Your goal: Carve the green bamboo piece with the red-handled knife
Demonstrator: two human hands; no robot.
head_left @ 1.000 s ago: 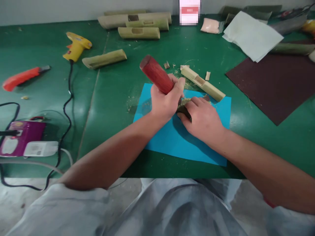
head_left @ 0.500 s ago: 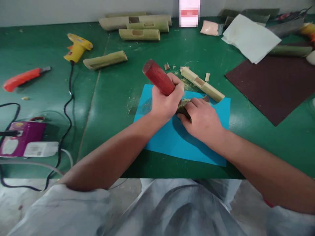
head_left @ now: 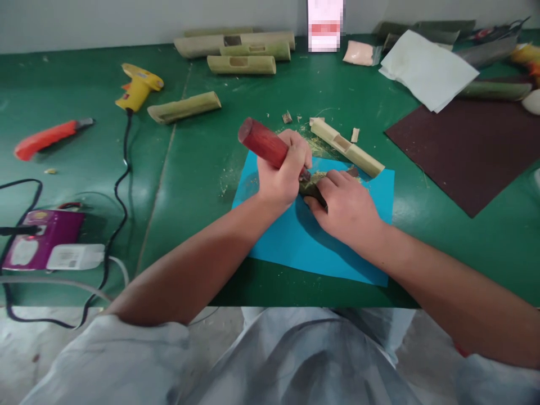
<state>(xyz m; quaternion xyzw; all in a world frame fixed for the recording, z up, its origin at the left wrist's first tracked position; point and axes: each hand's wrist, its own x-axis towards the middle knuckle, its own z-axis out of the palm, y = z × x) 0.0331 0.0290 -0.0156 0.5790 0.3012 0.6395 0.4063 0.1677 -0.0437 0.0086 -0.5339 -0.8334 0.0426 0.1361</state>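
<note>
My left hand (head_left: 282, 174) is closed round the red wooden handle (head_left: 262, 143) of a tool whose working end points down between my hands. My right hand (head_left: 346, 207) is closed over a dark bamboo piece (head_left: 314, 191) and presses it onto the blue sheet (head_left: 304, 242). The tool's tip meets that piece and is hidden by my fingers. A pale bamboo piece with a cut slot (head_left: 346, 147) lies just beyond my hands, with shavings around it.
Several bamboo sections (head_left: 240, 50) lie at the back, one more (head_left: 184, 107) nearer. A yellow glue gun (head_left: 138, 87), an orange utility knife (head_left: 48, 136) and a purple box (head_left: 40, 239) with cables sit at left. A dark sheet (head_left: 472, 146) and white paper (head_left: 426, 70) are at right.
The red handle has tipped lower and nearer to my right hand as my left hand pushed down. My right hand stays on the bamboo piece. The view shifted slightly.
</note>
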